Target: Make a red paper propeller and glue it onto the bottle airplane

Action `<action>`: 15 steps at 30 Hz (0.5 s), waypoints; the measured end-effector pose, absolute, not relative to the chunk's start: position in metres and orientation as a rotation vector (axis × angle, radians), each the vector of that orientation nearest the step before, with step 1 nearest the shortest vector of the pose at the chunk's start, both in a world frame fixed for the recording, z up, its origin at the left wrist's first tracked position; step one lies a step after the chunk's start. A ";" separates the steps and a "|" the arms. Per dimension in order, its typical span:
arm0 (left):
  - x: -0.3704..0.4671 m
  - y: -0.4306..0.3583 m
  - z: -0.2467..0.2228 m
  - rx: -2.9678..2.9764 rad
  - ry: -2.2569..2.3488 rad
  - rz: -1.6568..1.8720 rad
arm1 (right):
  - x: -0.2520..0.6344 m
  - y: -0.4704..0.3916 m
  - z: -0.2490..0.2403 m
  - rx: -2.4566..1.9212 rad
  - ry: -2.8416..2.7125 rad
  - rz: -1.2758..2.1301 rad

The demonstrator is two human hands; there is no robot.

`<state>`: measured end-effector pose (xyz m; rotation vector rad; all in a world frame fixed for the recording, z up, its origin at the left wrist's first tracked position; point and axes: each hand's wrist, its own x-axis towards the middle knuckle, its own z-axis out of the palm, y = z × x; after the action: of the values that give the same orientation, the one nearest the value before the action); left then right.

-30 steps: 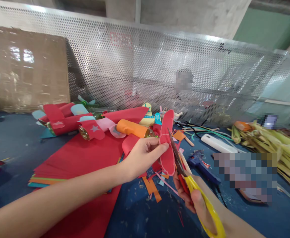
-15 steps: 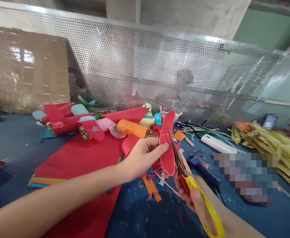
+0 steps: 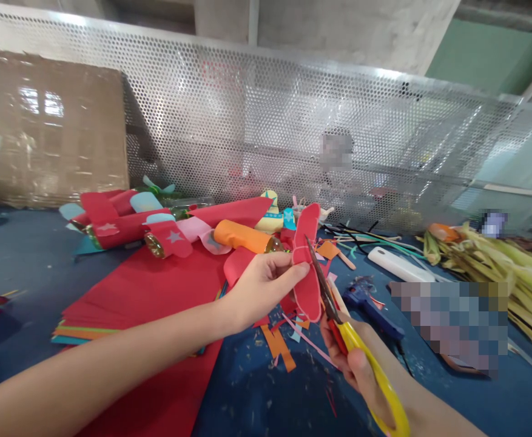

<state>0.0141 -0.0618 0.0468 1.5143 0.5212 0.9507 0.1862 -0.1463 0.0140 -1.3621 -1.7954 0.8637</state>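
Observation:
Between thumb and fingers, my left hand (image 3: pixel 266 285) pinches a red propeller-shaped cutout (image 3: pixel 308 233) at its narrow waist. The cutout has rounded lobes with pale edges and stands upright. My right hand (image 3: pixel 352 358) is wrapped round the yellow handles of a pair of scissors (image 3: pixel 338 315). Their dark blades point up and left, the tip lying against the cutout's right side near the waist. The blades look nearly closed. Behind my left hand lies an orange paper-wrapped bottle (image 3: pixel 242 237).
Red sheets (image 3: pixel 147 291) are stacked at left, with paper scraps (image 3: pixel 278 349) near the hands. A blue glue gun (image 3: pixel 375 309) and a white-handled tool (image 3: pixel 401 264) lie right, beside corn husks (image 3: pixel 488 261). Red paper-wrapped bottles (image 3: pixel 124 227) sit back left before a perforated metal panel (image 3: pixel 229 121).
Almost nothing differs. Both hands, the red cutout and the scissors hold nearly the same places, with only a very slight shift of the scissors.

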 end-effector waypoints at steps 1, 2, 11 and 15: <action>0.014 -0.061 0.047 1.526 0.525 0.956 | 0.186 -0.146 0.014 -1.361 -1.794 0.868; 0.014 -0.061 0.047 1.538 0.528 0.971 | 0.186 -0.146 0.014 -1.361 -1.789 0.878; 0.015 -0.051 0.044 1.546 0.565 1.070 | 0.186 -0.143 -0.002 -1.321 -1.722 0.858; 0.016 -0.052 0.043 1.525 0.520 1.056 | 0.192 -0.136 -0.003 -1.291 -1.800 0.950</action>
<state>0.0157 -0.0515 0.0434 1.5253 0.5200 1.0558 0.1918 -0.1363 -0.0033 -1.2910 -1.8002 0.9503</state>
